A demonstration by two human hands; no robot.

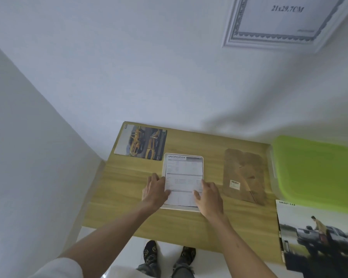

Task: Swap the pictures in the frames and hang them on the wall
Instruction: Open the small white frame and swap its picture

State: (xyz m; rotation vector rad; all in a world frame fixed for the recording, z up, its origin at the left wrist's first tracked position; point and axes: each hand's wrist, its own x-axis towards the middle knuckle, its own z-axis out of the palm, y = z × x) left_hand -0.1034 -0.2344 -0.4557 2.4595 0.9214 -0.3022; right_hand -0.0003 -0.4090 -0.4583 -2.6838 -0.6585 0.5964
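Pressing down on a printed sheet (182,177), both hands lie with fingers spread and fairly straight, pinching nothing. The left hand (155,190) covers the sheet's left edge, the right hand (209,195) its right edge. The sheet lies inside a white frame (181,208) flat on the wooden table (189,227). A car picture (141,142) lies near the table's far left corner. A brown backing board (245,173) lies to the right. A second frame (285,23) hangs on the wall. A green-lidded box (317,167) stands at far right.
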